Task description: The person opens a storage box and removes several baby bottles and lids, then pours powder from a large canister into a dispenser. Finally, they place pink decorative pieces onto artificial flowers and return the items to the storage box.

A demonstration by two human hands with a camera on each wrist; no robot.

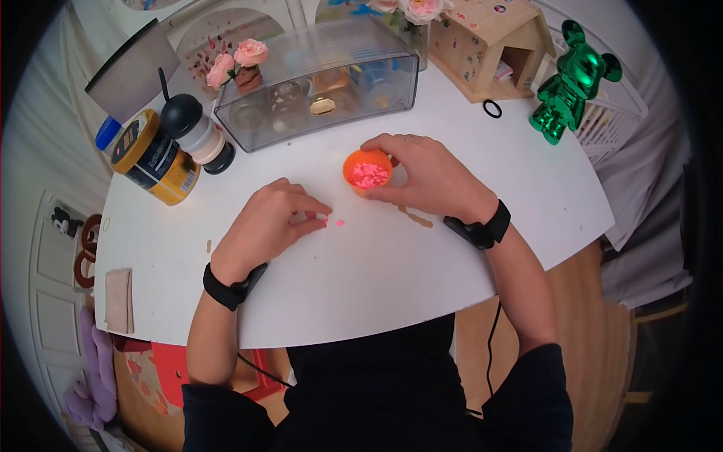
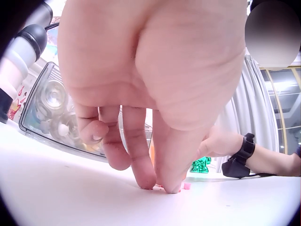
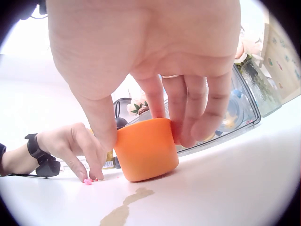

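My right hand (image 1: 425, 173) grips an orange cup (image 3: 146, 149) between thumb and fingers, the cup tipped slightly toward the left hand, low over the white table. Small pink pieces (image 1: 370, 175) fill much of its inside. To the left, my left hand (image 1: 275, 218) has thumb and forefinger brought together at the tabletop, pinching a small pink piece (image 1: 325, 223). Just right of those fingertips lies a loose pink piece (image 1: 340, 223). In the left wrist view the other fingers (image 2: 136, 150) reach down beside the pinch.
Behind stands a clear grey display case (image 1: 316, 102). At the left are a yellow tub (image 1: 162, 162) and a black-lidded bottle (image 1: 199, 135). Back right hold a wooden house (image 1: 486, 49), a black ring (image 1: 492, 109) and a green bear figure (image 1: 572, 83). A tan cloth (image 1: 119, 301) lies front left.
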